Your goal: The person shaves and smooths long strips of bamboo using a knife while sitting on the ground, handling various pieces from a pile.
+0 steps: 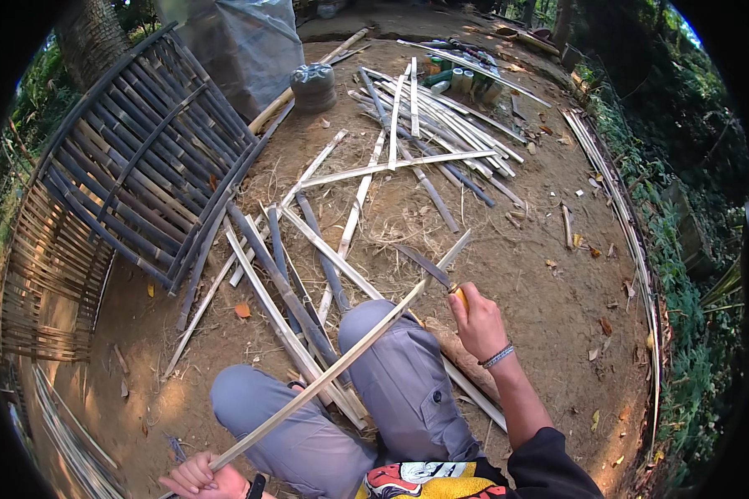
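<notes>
Bamboo strip (341,362) clamped in left hand (198,478) fingers, right hand (477,320) fingers wrapped on knife (429,270): keep your blade shallow, stroke away from your knee (374,324).

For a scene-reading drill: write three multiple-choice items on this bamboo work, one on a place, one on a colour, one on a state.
1. Where does the knife blade meet the long bamboo strip?
A. near the strip's far end
B. at the left hand
C. nowhere

2. What colour are the trousers?
A. red
B. grey
C. white

3. How is the right hand?
A. open and flat
B. resting on the ground
C. closed on the knife handle

Answers: 1 A, the blade crosses the strip just short of its far tip. 2 B, both knees show grey cloth. 3 C, the fingers wrap the yellowish handle.
</notes>
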A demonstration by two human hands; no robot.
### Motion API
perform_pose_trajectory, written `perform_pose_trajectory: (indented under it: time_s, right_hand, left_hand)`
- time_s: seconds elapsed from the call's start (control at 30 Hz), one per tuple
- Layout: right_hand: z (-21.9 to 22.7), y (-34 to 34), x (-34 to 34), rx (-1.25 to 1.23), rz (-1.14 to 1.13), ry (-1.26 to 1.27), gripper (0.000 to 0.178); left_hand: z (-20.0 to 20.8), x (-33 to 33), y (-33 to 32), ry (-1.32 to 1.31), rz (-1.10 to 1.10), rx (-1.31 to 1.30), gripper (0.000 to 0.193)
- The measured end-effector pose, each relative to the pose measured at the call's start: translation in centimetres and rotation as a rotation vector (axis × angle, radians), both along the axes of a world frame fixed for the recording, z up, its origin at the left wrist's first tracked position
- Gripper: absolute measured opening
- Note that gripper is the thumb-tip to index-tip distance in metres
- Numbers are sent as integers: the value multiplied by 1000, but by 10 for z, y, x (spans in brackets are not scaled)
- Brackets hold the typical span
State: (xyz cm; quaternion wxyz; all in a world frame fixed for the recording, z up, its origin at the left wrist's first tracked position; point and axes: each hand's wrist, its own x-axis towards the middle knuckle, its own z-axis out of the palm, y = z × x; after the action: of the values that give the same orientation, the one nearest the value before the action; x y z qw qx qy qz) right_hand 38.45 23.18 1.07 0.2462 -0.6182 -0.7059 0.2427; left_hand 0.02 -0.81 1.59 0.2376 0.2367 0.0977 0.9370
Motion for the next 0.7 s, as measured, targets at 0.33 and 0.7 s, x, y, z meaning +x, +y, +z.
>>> perform_pose_trajectory:
  time_s: [0.33, 0.7]
  right_hand:
    - [7, 1, 14, -188, -24, 46, 28]
    - [-6, -15, 19, 62, 115, 98, 30]
  left_hand:
    - [11, -3, 8, 32, -211, 139, 57]
    - [-5, -21, 5, -24, -257, 118, 56]
